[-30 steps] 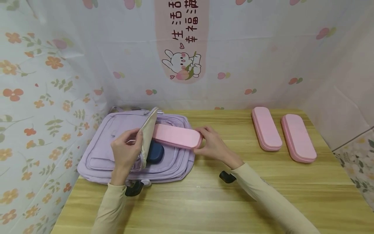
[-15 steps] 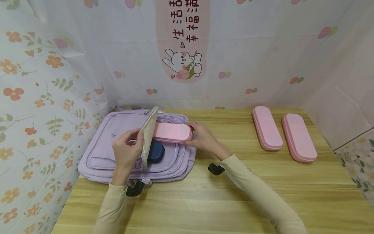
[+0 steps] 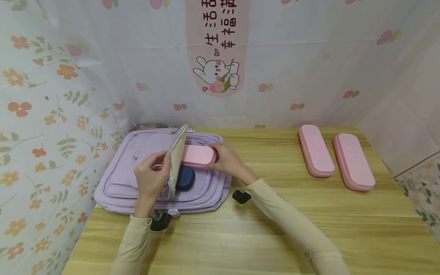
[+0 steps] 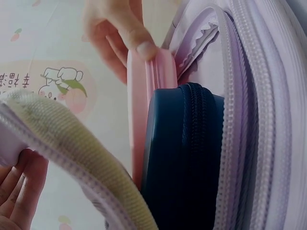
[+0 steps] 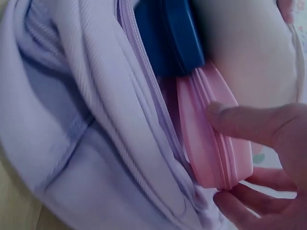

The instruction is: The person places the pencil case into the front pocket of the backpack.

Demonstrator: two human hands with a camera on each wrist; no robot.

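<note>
Over a wooden table (image 3: 261, 236), beside printed cloth (image 3: 285, 68), hands (image 3: 150, 175) (image 3: 228, 161) grip bag flap (image 3: 178, 152) — and pink case (image 3: 196, 155).

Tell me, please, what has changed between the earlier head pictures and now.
The right hand has moved the pink case leftward, deeper behind the raised flap of the purple backpack, so less of it shows. Nothing was newly grasped or let go. The left hand still holds the flap; the navy case and the other two pink cases stayed.
</note>
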